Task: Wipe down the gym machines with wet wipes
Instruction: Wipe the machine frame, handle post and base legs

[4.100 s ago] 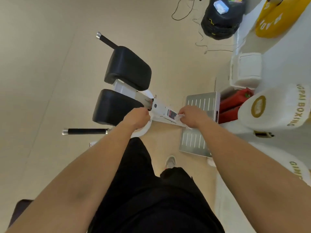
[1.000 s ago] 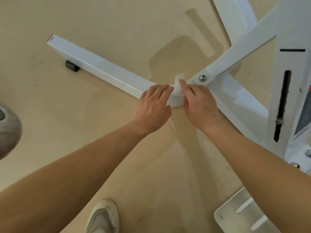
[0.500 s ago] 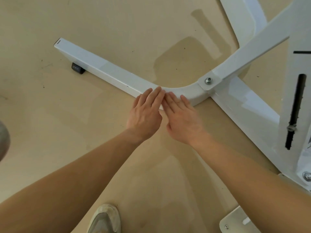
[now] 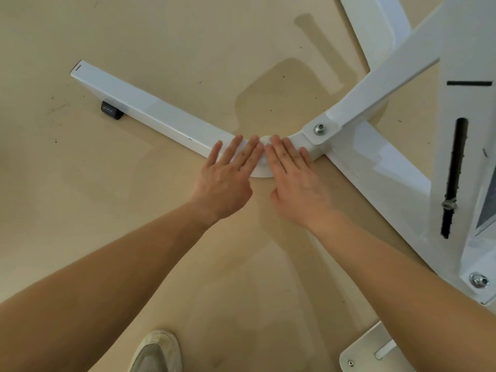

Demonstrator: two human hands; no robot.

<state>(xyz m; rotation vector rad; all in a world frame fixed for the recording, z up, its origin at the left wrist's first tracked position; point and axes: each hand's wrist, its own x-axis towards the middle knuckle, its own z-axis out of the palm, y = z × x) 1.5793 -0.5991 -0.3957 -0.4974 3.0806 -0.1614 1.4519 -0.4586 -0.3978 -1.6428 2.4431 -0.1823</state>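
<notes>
A white gym machine's curved base bar (image 4: 161, 119) lies on the beige floor, running from the upper left to a bolted joint (image 4: 320, 129) at the right. Both of my hands lie flat on the bend of the bar, fingers straight and side by side. My left hand (image 4: 228, 175) presses the bar left of the bend. My right hand (image 4: 292, 175) presses next to it, and a small edge of a white wet wipe (image 4: 264, 140) shows between the fingertips. Most of the wipe is hidden under my fingers.
The machine's white upright frame (image 4: 467, 130) with a black slot rises at the right. A black rubber foot (image 4: 111, 111) sits under the bar at the left. My shoe (image 4: 158, 350) is at the bottom centre, and a slotted white plate (image 4: 375, 353) lies at the bottom right.
I have gone from the machine's upper part down to its base bar. In the last second my right hand flattened over the wipe and both flat hands shifted slightly right along the bend.
</notes>
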